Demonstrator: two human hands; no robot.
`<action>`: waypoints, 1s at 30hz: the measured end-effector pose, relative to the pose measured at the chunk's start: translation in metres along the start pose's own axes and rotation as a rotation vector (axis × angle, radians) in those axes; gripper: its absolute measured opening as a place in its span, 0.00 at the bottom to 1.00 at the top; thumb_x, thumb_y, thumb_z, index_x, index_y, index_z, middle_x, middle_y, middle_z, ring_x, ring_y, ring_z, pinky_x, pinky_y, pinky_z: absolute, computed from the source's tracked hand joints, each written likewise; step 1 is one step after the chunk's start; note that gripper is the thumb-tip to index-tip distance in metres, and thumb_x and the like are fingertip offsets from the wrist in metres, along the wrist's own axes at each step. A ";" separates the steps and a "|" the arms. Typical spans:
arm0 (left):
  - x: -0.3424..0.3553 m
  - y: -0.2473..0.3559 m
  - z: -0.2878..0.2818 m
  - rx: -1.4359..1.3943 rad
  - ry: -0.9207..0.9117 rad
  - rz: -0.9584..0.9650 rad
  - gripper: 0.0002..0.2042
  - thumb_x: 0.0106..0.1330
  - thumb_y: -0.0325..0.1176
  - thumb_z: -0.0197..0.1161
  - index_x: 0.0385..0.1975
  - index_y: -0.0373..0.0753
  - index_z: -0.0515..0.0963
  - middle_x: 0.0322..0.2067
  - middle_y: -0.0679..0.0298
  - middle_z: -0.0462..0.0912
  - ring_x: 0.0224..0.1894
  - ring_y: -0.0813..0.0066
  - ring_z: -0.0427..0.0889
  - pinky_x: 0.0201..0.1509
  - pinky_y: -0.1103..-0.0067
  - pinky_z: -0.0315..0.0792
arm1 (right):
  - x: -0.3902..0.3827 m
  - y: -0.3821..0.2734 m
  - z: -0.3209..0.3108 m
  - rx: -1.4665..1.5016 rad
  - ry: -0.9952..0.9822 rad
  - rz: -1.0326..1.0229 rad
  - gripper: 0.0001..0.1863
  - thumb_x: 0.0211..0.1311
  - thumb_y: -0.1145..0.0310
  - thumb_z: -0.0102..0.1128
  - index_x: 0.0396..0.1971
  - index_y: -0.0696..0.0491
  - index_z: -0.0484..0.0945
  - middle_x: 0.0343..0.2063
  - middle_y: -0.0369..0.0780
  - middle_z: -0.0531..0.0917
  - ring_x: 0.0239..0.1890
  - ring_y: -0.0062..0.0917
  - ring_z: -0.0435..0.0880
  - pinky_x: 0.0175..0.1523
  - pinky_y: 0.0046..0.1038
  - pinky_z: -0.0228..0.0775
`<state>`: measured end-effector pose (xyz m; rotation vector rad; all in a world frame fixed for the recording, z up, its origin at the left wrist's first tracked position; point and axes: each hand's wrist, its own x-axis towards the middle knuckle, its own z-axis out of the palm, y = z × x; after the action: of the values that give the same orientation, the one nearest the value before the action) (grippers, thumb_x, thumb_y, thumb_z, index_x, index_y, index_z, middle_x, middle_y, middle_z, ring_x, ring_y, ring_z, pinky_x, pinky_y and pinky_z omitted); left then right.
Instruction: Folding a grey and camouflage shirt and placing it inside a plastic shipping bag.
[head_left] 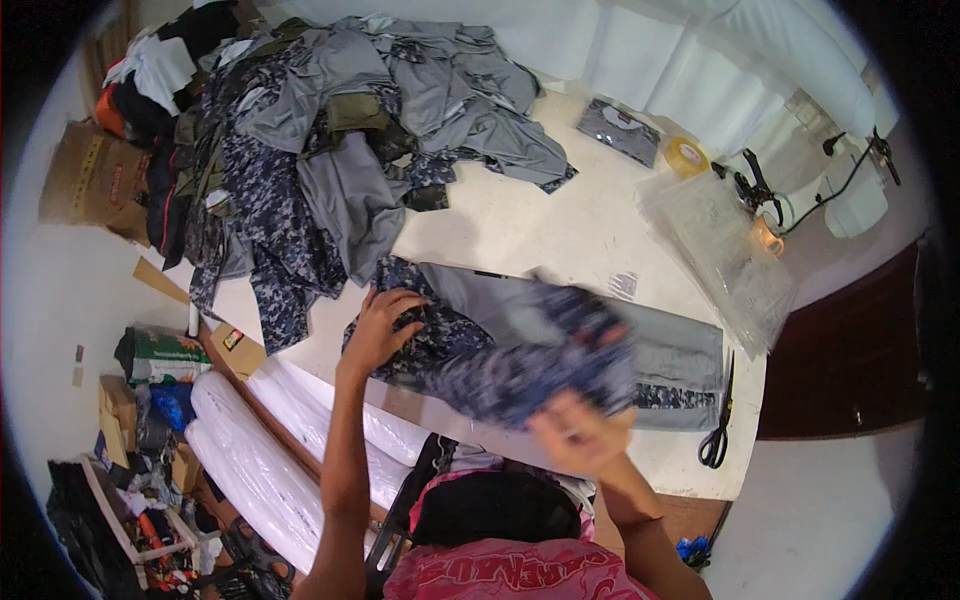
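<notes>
A long-sleeved shirt, grey with blue digital camouflage, lies across the near side of the table; its grey body (670, 345) shows at the right. My left hand (380, 330) rests on the camouflage cloth at the shirt's left end, fingers apart and bent over it. Closer to me, my right hand (580, 432) is closed on a camouflage sleeve (490, 380) and lifts part of it off the table. Both the right hand and the raised cloth are blurred by motion. Black-handled scissors (714, 440) lie beside the shirt's right end.
A big heap of grey and camouflage garments (340, 190) covers the table's far left. Toward the right are a bagged folded shirt (618, 130), a tape roll (686, 157), clear plastic bags (715, 255) and an orange mug (768, 238). Plastic-wrapped white rolls (255, 470) lie below the table's left edge.
</notes>
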<state>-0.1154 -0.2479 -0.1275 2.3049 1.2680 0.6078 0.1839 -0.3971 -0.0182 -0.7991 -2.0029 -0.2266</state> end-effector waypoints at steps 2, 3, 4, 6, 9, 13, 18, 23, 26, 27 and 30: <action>0.011 -0.005 0.004 -0.003 0.034 0.113 0.11 0.61 0.32 0.67 0.43 0.39 0.81 0.44 0.57 0.83 0.52 0.59 0.79 0.66 0.58 0.61 | -0.035 0.015 -0.009 0.030 0.346 0.627 0.21 0.57 0.74 0.67 0.52 0.57 0.80 0.52 0.43 0.81 0.56 0.31 0.79 0.62 0.34 0.67; 0.016 -0.014 0.006 -0.072 0.002 0.126 0.09 0.63 0.30 0.66 0.41 0.37 0.80 0.42 0.57 0.84 0.48 0.58 0.80 0.60 0.62 0.65 | -0.044 0.030 -0.013 0.016 0.521 0.787 0.21 0.60 0.74 0.65 0.55 0.58 0.78 0.55 0.42 0.79 0.58 0.30 0.76 0.63 0.33 0.65; 0.021 -0.023 0.007 -0.140 -0.030 0.137 0.06 0.64 0.29 0.65 0.38 0.35 0.80 0.39 0.57 0.84 0.45 0.58 0.81 0.55 0.67 0.70 | -0.050 0.048 -0.016 0.003 0.702 0.938 0.22 0.63 0.74 0.63 0.57 0.59 0.75 0.57 0.42 0.77 0.61 0.28 0.74 0.65 0.31 0.63; 0.025 -0.027 0.012 -0.160 0.109 0.123 0.07 0.66 0.29 0.62 0.37 0.32 0.78 0.32 0.52 0.83 0.37 0.52 0.81 0.41 0.68 0.72 | -0.090 0.082 -0.030 0.027 0.789 1.064 0.24 0.63 0.76 0.62 0.59 0.58 0.72 0.59 0.41 0.75 0.62 0.27 0.72 0.65 0.29 0.62; 0.030 -0.037 0.011 -0.241 0.083 -0.013 0.05 0.68 0.28 0.61 0.35 0.31 0.77 0.30 0.52 0.81 0.34 0.52 0.80 0.38 0.69 0.70 | -0.163 0.102 -0.056 0.164 0.947 1.373 0.25 0.64 0.77 0.61 0.61 0.56 0.70 0.61 0.40 0.73 0.60 0.25 0.72 0.64 0.27 0.62; 0.043 -0.019 0.015 -0.183 0.178 -0.027 0.06 0.67 0.28 0.62 0.35 0.31 0.76 0.27 0.53 0.78 0.32 0.53 0.78 0.38 0.69 0.69 | -0.216 0.102 -0.077 0.149 1.017 1.400 0.22 0.64 0.78 0.61 0.59 0.55 0.72 0.58 0.37 0.74 0.52 0.23 0.75 0.59 0.26 0.66; 0.034 0.048 0.028 0.017 0.367 0.078 0.09 0.61 0.32 0.68 0.36 0.35 0.78 0.39 0.56 0.80 0.48 0.54 0.76 0.56 0.62 0.65 | -0.220 0.126 -0.116 -0.680 0.419 1.111 0.23 0.58 0.73 0.66 0.55 0.56 0.75 0.52 0.48 0.78 0.54 0.37 0.77 0.56 0.32 0.69; 0.020 0.139 0.085 0.016 0.014 0.394 0.17 0.52 0.39 0.74 0.40 0.38 0.82 0.47 0.61 0.78 0.53 0.58 0.73 0.59 0.61 0.64 | -0.235 0.167 -0.149 -0.716 0.274 1.362 0.20 0.56 0.67 0.70 0.48 0.56 0.81 0.38 0.48 0.83 0.44 0.39 0.82 0.51 0.33 0.72; 0.017 0.147 0.098 0.096 -0.061 0.383 0.14 0.55 0.36 0.71 0.40 0.37 0.82 0.47 0.60 0.77 0.53 0.58 0.73 0.60 0.60 0.63 | -0.218 0.181 -0.164 -0.448 0.279 1.381 0.14 0.56 0.65 0.71 0.37 0.60 0.83 0.25 0.44 0.84 0.31 0.32 0.83 0.43 0.29 0.73; 0.018 0.142 0.105 0.094 -0.040 0.398 0.10 0.59 0.31 0.67 0.39 0.37 0.81 0.47 0.60 0.77 0.54 0.57 0.73 0.61 0.60 0.63 | -0.210 0.185 -0.170 -0.351 0.401 1.279 0.13 0.57 0.66 0.70 0.33 0.61 0.83 0.26 0.43 0.84 0.31 0.29 0.82 0.42 0.27 0.72; 0.013 0.125 0.109 0.081 -0.007 0.363 0.07 0.61 0.28 0.64 0.37 0.36 0.80 0.48 0.59 0.77 0.54 0.57 0.73 0.61 0.60 0.63 | -0.188 0.177 -0.172 -0.230 0.543 1.251 0.13 0.60 0.67 0.68 0.25 0.62 0.80 0.28 0.40 0.84 0.32 0.25 0.81 0.41 0.26 0.71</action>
<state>0.0359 -0.3147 -0.1423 2.6260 0.8882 0.6752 0.4806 -0.4227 -0.1064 -1.7464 -0.7330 0.0709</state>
